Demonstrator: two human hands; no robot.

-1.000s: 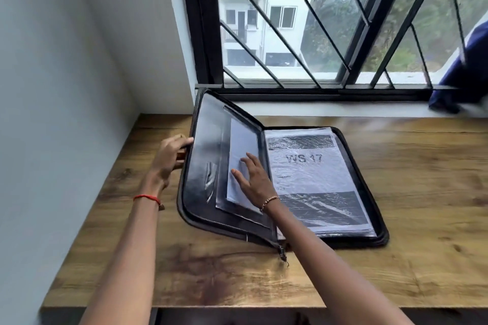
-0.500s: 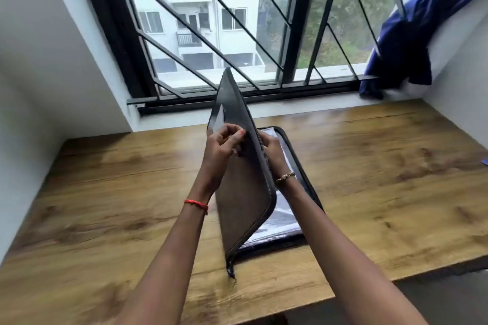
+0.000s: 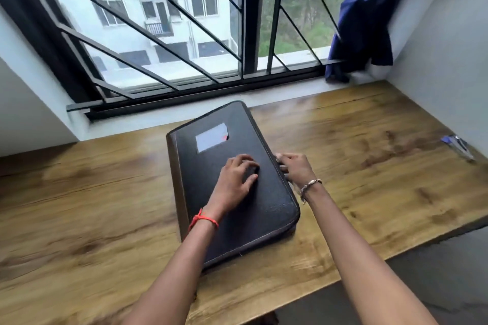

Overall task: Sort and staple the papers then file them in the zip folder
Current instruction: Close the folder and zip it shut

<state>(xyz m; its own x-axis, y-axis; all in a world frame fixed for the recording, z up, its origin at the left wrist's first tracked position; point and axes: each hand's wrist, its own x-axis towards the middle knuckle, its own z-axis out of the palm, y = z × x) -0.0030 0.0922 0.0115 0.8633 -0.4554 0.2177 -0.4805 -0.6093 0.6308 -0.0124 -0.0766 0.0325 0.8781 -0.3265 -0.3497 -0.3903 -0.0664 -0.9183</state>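
The black zip folder [image 3: 211,166] lies closed and flat on the wooden desk [image 3: 369,155], with a small clear label window on its cover. The papers are hidden inside. My left hand [image 3: 236,179] rests palm down on the middle of the cover, fingers slightly curled. At the folder's right edge, my right hand [image 3: 295,167] has its fingers curled against the zip side; whether it pinches the zip pull I cannot tell.
A barred window [image 3: 184,34] runs along the back of the desk. A blue cloth [image 3: 367,24] hangs at the window's right end. A blue pen-like item [image 3: 458,144] lies at the desk's far right by the wall.
The folder's cover swung from open, through upright, to flat and closed. My left hand moved from the cover's edge onto its top; my right hand came out from inside to the right edge.
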